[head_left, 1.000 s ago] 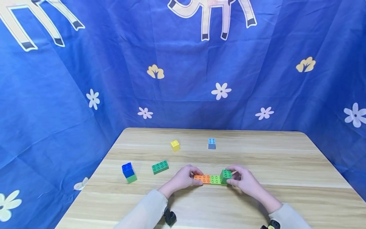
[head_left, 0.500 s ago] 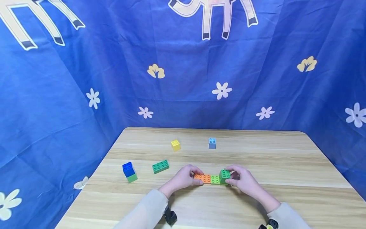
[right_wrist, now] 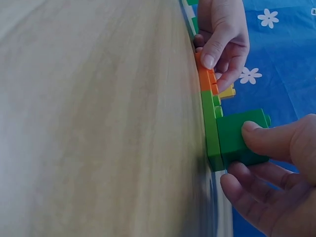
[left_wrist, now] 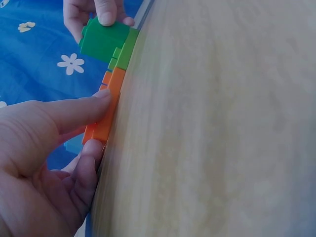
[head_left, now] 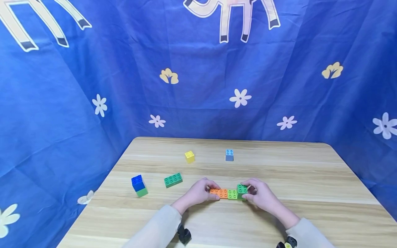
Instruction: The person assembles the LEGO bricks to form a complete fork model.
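Note:
My left hand (head_left: 200, 192) pinches an orange brick (head_left: 222, 194) between thumb and fingers, flat on the table. End to end with it on the right lies a lime green brick (head_left: 232, 194). My right hand (head_left: 262, 194) grips a taller dark green brick (head_left: 242, 190) on the right half of the lime one. In the right wrist view the green brick (right_wrist: 242, 136) sits against the lime brick's studded side (right_wrist: 211, 131), thumb on its face. The left wrist view shows the left thumb along the orange brick (left_wrist: 111, 111); whether the studs are fully pressed in I cannot tell.
Left of the hands lie a flat green brick (head_left: 173, 180) and a blue brick (head_left: 137, 182) on a light green one (head_left: 142, 192). Farther back stand a yellow brick (head_left: 190, 157) and a light blue brick (head_left: 229, 155). A blue curtain (head_left: 198, 86) hangs behind the table (head_left: 294, 165).
My right hand has shifted slightly left with the dark green brick, which now stands straighter over the lime brick's right half. My left hand has stayed on the orange brick.

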A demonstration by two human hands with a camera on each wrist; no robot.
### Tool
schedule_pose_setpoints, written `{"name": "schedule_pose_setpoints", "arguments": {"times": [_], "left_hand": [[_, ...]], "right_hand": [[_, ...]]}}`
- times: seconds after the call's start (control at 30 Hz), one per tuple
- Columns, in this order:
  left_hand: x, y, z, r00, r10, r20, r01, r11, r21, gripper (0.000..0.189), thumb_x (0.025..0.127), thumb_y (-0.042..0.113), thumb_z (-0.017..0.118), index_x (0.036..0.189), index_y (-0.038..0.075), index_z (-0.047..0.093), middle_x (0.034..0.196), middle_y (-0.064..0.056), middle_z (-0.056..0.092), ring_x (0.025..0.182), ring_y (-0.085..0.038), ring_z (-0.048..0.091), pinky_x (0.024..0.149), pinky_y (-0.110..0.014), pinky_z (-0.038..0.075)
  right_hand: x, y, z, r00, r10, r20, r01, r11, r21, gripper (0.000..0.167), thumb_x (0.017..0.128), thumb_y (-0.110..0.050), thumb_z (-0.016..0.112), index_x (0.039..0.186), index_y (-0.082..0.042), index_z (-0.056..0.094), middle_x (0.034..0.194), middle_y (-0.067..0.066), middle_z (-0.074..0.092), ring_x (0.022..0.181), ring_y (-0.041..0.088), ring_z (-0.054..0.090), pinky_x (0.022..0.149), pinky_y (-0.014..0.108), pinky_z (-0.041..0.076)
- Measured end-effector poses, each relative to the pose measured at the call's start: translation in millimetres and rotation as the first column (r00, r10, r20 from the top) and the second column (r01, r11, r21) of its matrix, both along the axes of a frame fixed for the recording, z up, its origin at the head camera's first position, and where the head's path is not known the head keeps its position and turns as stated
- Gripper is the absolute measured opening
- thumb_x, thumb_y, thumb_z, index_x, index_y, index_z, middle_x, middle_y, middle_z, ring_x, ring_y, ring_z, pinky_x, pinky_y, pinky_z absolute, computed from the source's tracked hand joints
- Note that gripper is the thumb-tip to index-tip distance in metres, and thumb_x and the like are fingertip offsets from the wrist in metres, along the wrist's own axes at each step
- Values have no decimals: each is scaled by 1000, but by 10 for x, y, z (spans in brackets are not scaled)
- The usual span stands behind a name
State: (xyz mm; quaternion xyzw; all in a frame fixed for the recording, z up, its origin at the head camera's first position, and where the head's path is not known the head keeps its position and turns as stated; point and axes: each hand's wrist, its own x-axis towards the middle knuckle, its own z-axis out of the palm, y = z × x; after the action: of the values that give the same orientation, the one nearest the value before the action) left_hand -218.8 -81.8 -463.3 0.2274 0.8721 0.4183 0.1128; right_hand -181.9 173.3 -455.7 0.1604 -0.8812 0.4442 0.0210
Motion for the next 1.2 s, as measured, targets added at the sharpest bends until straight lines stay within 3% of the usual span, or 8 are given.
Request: {"name": "schedule_pose_setpoints", "arguments": {"times": [0.37, 0.8, 1.2], "left_hand": [[26, -27, 10, 1000, 10, 3, -10, 1000, -6, 29, 73, 20, 79, 100, 14, 70, 91, 2, 56, 81, -16, 49, 73, -32, 41], [21, 6, 17, 1000, -8, 1, 8, 1000, -16, 30, 72, 20, 79, 100, 14, 70, 91, 3, 57, 81, -15, 50, 72, -30, 41], [11, 5, 29, 1000, -13, -4, 13, 1000, -9, 31, 72, 19, 79, 101, 13, 70, 90, 3, 56, 80, -15, 50, 73, -30, 41]], "right_hand": [[-50, -30, -39, 993, 70, -96, -67, 997, 32, 39, 67, 1, 78, 103, -3, 66, 93, -1, 59, 75, 11, 56, 66, 22, 52], [-26, -2, -73, 999, 49, 11, -50, 999, 22, 42, 71, -2, 75, 110, -9, 61, 98, 0, 58, 81, 13, 57, 71, 24, 50], [-26, -7, -86, 999, 48, 0, -48, 999, 18, 44, 72, -3, 75, 113, -8, 60, 98, 0, 60, 81, 13, 58, 73, 25, 50]]}}
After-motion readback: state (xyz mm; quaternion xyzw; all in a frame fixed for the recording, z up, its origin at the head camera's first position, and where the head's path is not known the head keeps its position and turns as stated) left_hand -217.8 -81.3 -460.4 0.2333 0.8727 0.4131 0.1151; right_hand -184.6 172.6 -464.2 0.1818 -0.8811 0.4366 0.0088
